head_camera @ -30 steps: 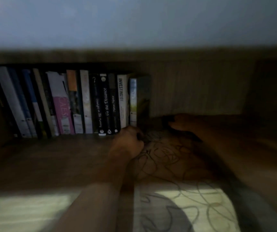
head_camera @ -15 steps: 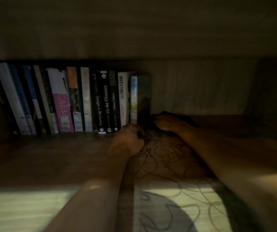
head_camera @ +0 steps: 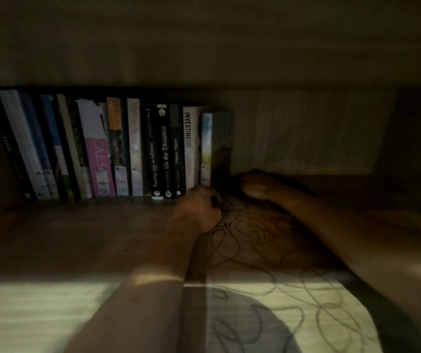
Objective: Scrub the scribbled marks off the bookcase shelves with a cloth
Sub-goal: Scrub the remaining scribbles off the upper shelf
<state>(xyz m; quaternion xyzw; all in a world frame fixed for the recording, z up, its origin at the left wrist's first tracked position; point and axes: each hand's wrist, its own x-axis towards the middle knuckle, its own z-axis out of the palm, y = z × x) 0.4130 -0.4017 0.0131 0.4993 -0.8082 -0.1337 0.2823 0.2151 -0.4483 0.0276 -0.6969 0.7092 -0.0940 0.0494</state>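
Black scribbled marks loop over the wooden shelf board, from its lit front edge back into the shadow. At the back of the shelf my right hand lies on a dark cloth, fingers bent over it, right beside the last book. Only a dark edge of the cloth shows behind the hand. My left hand rests on the board as a fist at the marks' left edge, just in front of the book row, with nothing visible in it.
A row of several upright books fills the back left of the shelf. The upper shelf's underside hangs low overhead. The pale back panel and a dark side wall close the right end.
My right hand slid left along the back of the shelf until it reached the last book. The left fist stayed put. The view dropped under the upper shelf.
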